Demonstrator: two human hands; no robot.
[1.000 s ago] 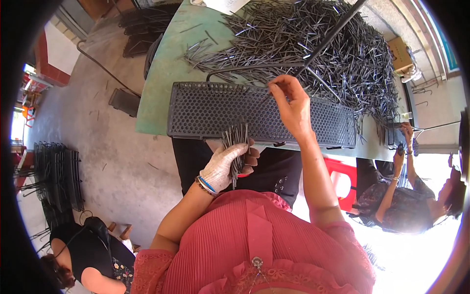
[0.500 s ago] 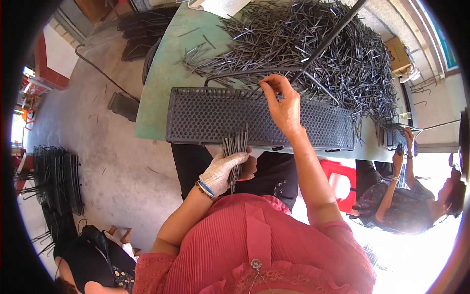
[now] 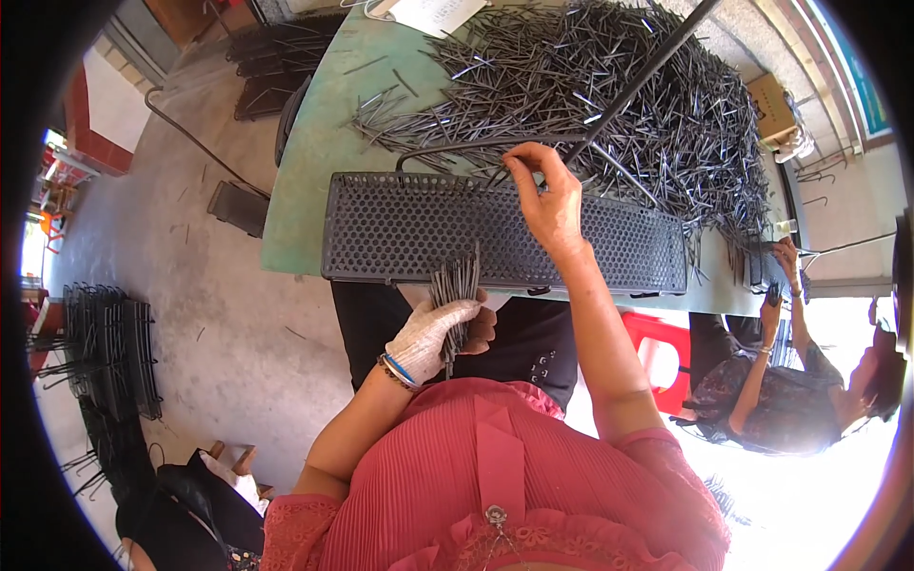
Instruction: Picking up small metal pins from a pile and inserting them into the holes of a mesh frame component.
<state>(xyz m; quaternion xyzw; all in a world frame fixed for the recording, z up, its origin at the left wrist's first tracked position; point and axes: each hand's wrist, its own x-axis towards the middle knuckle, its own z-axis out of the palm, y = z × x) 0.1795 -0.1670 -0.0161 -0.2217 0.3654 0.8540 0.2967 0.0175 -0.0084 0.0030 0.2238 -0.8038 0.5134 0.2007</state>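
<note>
In front of me lies a long black perforated metal tray (image 3: 400, 224) with a bent wire frame (image 3: 476, 145) along its far side. My left hand (image 3: 424, 338), in a white knit glove, is closed round a bundle of thin black strips (image 3: 457, 281), held upright at the tray's near edge. My bare right hand (image 3: 552, 205) reaches over the tray to its far rim, thumb and forefinger pinched on what looks like one thin black strip (image 3: 499, 173). That strip is partly hidden by the fingers and the frame.
A large heap of black strips (image 3: 628, 105) covers much of the green table (image 3: 305, 205). A long black rod (image 3: 657, 67) slants up over it. At the right, a co-worker (image 3: 790, 390) handles a similar tray; a red stool (image 3: 657, 352) stands between us. Black racks (image 3: 119, 352) stack at left.
My hands stay nearly in place, with the right fingers shifting slightly at the tray's far rim. The co-worker's hands and the person at lower left have moved a little.
</note>
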